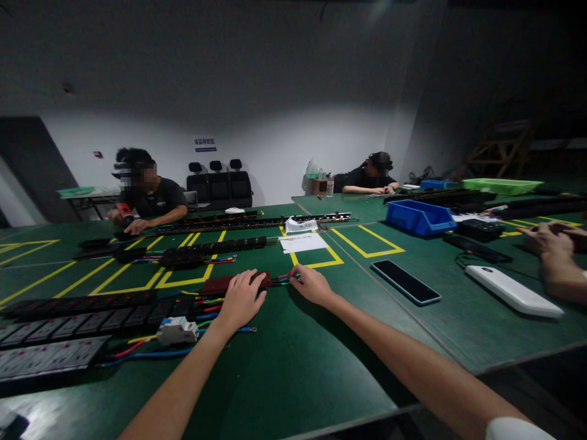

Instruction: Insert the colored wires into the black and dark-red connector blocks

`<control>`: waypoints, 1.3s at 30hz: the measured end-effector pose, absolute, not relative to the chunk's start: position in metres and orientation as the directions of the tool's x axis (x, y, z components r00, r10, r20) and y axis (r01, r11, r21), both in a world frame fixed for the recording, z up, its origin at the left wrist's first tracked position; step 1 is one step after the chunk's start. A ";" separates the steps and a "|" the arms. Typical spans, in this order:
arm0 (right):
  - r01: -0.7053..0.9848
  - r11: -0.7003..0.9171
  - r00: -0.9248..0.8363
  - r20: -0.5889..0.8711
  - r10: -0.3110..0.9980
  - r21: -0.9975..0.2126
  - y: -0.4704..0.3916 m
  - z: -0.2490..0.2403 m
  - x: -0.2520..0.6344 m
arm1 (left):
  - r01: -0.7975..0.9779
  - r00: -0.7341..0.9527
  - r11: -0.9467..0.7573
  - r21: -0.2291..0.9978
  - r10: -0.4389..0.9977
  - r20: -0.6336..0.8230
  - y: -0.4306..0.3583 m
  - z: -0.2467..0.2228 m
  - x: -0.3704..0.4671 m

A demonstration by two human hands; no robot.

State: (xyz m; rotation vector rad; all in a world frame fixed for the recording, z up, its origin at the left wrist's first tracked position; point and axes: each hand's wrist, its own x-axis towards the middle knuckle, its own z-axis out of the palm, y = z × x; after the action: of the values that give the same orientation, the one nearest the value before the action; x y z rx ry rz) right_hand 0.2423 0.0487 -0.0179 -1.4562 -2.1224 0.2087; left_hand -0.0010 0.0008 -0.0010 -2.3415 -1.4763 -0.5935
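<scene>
A dark red strip-shaped piece (214, 285) lies on the green table in front of me. My left hand (241, 300) rests over its right part, fingers stretched across the top and thumb apart. From the strip's right end come several thin wires (282, 280), black, red and blue. My right hand (313, 285) pinches the wires near their ends; its fingertips partly hide them. Left of my hands lie black socket strips (50, 357) with coloured leads. Beside my left forearm is a white-and-blue breaker (178, 330), with a blue lead ending in a ring terminal near it.
A phone (406, 282), a white power bank (513, 291) and a blue bin (419, 217) stand to the right. White paper (303, 242) lies ahead. Across the table, one person (149, 198) holds a red tool; another (371, 174) leans forward. Someone's hands (557, 247) are at far right.
</scene>
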 end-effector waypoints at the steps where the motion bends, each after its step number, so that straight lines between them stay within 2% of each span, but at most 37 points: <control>1: 0.810 0.413 -0.268 0.364 0.892 -0.416 0.048 -0.018 0.242 | 0.906 0.383 -0.420 -0.040 0.779 0.497 0.001 -0.001 -0.001; 10: 0.820 0.425 -0.270 0.397 0.877 -0.383 0.044 -0.020 0.244 | 0.907 0.389 -0.417 -0.052 0.785 0.482 0.001 -0.001 0.000; 20: 0.889 0.413 -0.299 0.433 0.850 -0.198 0.033 -0.007 0.240 | 0.911 0.374 -0.410 -0.042 0.779 0.503 0.002 -0.004 -0.001; 27: 0.864 0.475 -0.324 0.537 0.779 -0.168 0.031 -0.006 0.238 | 0.930 0.338 -0.363 -0.062 0.775 0.534 -0.001 0.001 0.002; 33: 0.833 0.543 -0.363 0.633 0.684 -0.109 0.023 0.001 0.236 | 0.952 0.262 -0.306 -0.027 0.763 0.591 -0.002 0.010 0.002; 39: 0.774 0.622 -0.418 0.645 0.640 -0.116 0.023 -0.001 0.239 | 0.946 0.264 -0.323 -0.008 0.759 0.595 -0.001 0.011 -0.001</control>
State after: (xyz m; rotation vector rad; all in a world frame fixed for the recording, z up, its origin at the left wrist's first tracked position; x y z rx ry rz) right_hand 0.2394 0.0235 -0.0010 -1.1030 -2.1814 -0.2615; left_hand -0.0015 -0.0008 0.0107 -2.1787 -1.5537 -0.7117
